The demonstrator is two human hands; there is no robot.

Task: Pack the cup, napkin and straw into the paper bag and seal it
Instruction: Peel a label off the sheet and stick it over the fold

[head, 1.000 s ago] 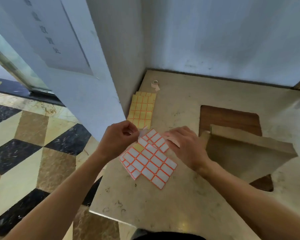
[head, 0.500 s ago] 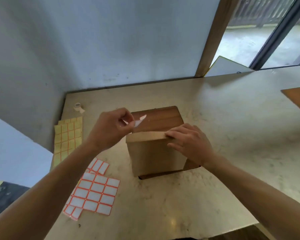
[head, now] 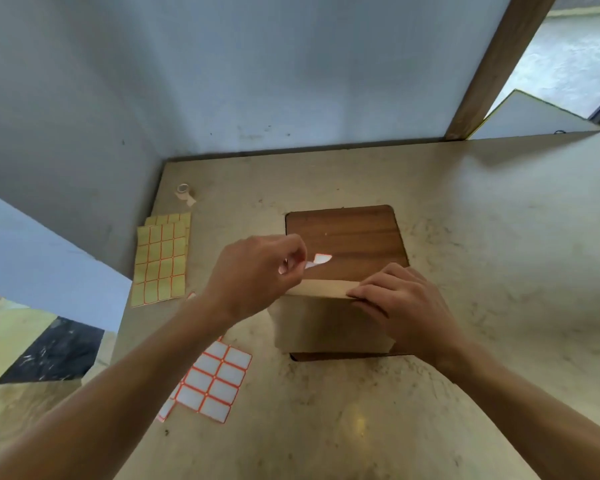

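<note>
Two bare forearms are reaching in from the near edge over a smooth, mottled beige stone table (head: 465, 237). Nearest on the left, a sheet of white labels (head: 212, 382) with orange borders is lying flat on the table, its rectangles set in a grid, with a second sheet partly tucked under its near-left corner.

In the middle, one brown paper bag (head: 329, 323) is standing upright, its matte kraft top folded over into a straight flat flap. It is sitting on a dark wooden board (head: 347, 233) with rounded corners, which is showing beyond the bag and as a thin strip at the bag's near base. The cup, napkin and straw are not visible, and whether they are inside the bag cannot be told.

The right hand (head: 400, 301) is lying palm down on the right part of the folded top, its fingers stretched out nearly straight toward the left and pressing the flap flat. The left hand (head: 257, 271) is hovering at the bag's top left corner, its fingers curled, pinching one small white sticker (head: 321, 260) between thumb and fingertip; the sticker is curling and jutting right above the flap, not touching it.

Farther left, a stack of yellowish backing sheets (head: 161, 259) with orange grid lines is lying by the wall. Beyond it, near the far corner, one small roll of tape (head: 184, 192) is resting with a loose tail.
</note>
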